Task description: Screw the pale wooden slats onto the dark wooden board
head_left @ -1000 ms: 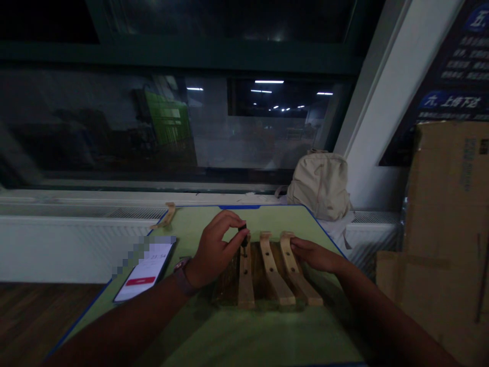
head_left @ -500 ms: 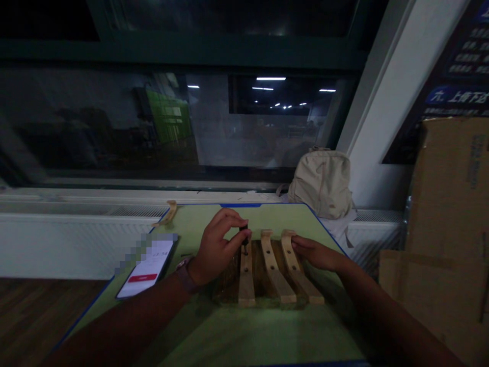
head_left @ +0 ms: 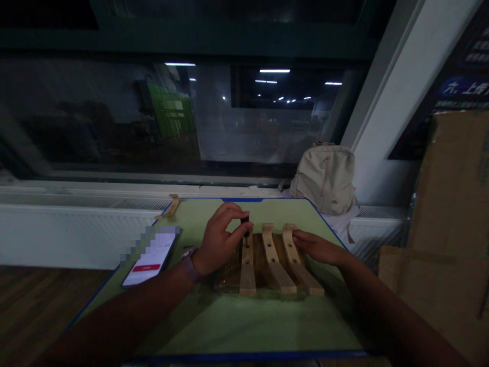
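Between its thumb and fingers my left hand pinches the dark handle of a small screwdriver. The screwdriver stands upright, its shaft pointing down at the upper hole of the left wooden hook. That hook lies on a brown wooden board, alongside a middle wooden hook and a right wooden hook. Each of the three is a curved pale strip with two dark holes. On the right side, my right hand is closed against the upper edge of the right hook; some of its fingers are hidden.
A phone with a lit screen lies left on the green table. Another curved wooden piece sits at the table's far left corner. Beyond the far right corner are a beige backpack and cardboard.
The view has shifted slightly, so the table sits a little higher in the picture. Both hands keep their places, and the screwdriver stays over the left hook.
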Demonstrator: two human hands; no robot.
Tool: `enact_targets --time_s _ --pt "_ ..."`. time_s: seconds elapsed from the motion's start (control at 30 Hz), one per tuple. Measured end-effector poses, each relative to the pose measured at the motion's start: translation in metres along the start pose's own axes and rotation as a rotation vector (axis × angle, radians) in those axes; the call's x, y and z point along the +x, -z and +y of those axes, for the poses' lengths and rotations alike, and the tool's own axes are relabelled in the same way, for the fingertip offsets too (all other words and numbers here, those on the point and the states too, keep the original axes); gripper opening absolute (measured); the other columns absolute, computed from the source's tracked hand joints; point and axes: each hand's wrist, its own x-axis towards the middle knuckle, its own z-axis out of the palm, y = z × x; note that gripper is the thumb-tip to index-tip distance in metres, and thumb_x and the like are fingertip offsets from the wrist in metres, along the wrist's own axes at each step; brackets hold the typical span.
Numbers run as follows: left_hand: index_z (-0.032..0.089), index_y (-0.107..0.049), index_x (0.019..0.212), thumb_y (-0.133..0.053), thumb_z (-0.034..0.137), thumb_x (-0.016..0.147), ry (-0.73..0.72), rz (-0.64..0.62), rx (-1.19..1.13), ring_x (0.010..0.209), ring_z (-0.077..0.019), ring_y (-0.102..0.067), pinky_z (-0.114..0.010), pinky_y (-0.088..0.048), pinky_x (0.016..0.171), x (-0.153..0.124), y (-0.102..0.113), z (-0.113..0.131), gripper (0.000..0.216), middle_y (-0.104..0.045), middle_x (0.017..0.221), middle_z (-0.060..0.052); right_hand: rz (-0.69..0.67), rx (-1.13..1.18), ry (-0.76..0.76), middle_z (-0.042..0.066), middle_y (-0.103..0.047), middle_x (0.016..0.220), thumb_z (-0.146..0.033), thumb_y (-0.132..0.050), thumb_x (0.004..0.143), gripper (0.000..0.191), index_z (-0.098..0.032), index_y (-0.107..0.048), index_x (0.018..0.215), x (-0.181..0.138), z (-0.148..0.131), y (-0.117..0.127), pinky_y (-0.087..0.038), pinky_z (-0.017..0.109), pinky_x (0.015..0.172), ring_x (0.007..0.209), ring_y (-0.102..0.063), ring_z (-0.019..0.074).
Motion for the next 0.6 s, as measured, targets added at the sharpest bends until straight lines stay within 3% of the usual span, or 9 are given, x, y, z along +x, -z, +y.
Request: enact_targets --time_s 0.23,0.4,0.5,0.6 --pt "0.023 -0.059 0.112 -0.049 0.014 0.093 0.106 -0.095 -0.093 0.1 -0.0173 -0.061 -0.036 -0.049 0.089 -0.006 -0.002 0.0 0.023 -0.064 0.106 -0.006 0.023 -0.018 0.012 0.012 -0.061 0.13 -0.063 -0.037 0.091 0.063 -0.017 -0.059 0.127 0.001 0.001 0.0 -0.032 0.052 0.111 0.126 -0.051 0.0313" --pt "0.022 -0.062 0.103 -0.063 0.016 0.086 -0.028 -0.047 -0.044 0.094 -0.0159 -0.057 -0.032 -0.049 0.082 -0.003 -0.002 0.0 0.018 -0.059 0.097 -0.004 0.006 -0.027 0.015 0.013 -0.059 0.133 -0.065 -0.036 0.09 0.066 -0.016 -0.058 0.128 0.0 -0.005 0.001 -0.032 0.052 0.112 0.127 -0.05 0.0311" --pt "0.022 -0.062 0.102 -0.062 0.016 0.087 -0.011 -0.045 -0.021 0.086 -0.0149 -0.058 -0.03 -0.049 0.076 -0.003 -0.002 0.0 0.016 -0.06 0.09 -0.002 0.009 -0.041 0.014 0.013 -0.058 0.134 -0.066 -0.036 0.089 0.067 -0.016 -0.058 0.127 0.0 -0.007 0.001 -0.035 0.049 0.11 0.125 -0.052 0.0305" --pt "0.022 -0.06 0.107 -0.055 0.015 0.091 0.053 -0.07 -0.034 0.092 -0.0161 -0.06 -0.032 -0.049 0.082 -0.005 -0.002 0.001 0.018 -0.063 0.096 -0.005 0.002 -0.05 0.012 0.014 -0.06 0.131 -0.066 -0.035 0.09 0.067 -0.016 -0.059 0.127 0.0 -0.007 0.001 -0.037 0.05 0.108 0.12 -0.056 0.0308"
